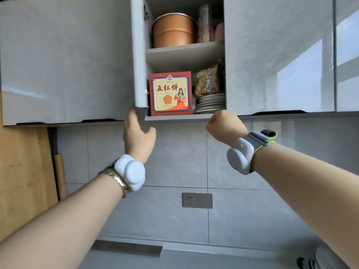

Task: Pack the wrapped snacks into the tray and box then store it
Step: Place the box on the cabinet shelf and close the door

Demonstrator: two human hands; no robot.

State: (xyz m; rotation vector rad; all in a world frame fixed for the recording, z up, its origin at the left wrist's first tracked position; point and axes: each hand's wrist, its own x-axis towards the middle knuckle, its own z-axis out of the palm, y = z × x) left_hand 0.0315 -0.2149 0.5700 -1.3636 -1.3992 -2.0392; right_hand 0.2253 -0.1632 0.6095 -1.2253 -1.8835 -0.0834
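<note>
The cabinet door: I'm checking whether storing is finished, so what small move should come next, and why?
Probably swing the cabinet door shut with the left hand, whose fingertips reach its lower edge. The red box already stands upright on the bottom shelf beside stacked plates, and the right hand is curled below the shelf, holding nothing.

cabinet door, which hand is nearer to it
Left. The left hand reaches the bottom corner of the open cabinet door; the right hand hangs apart, off to the right below the shelf edge.
</note>
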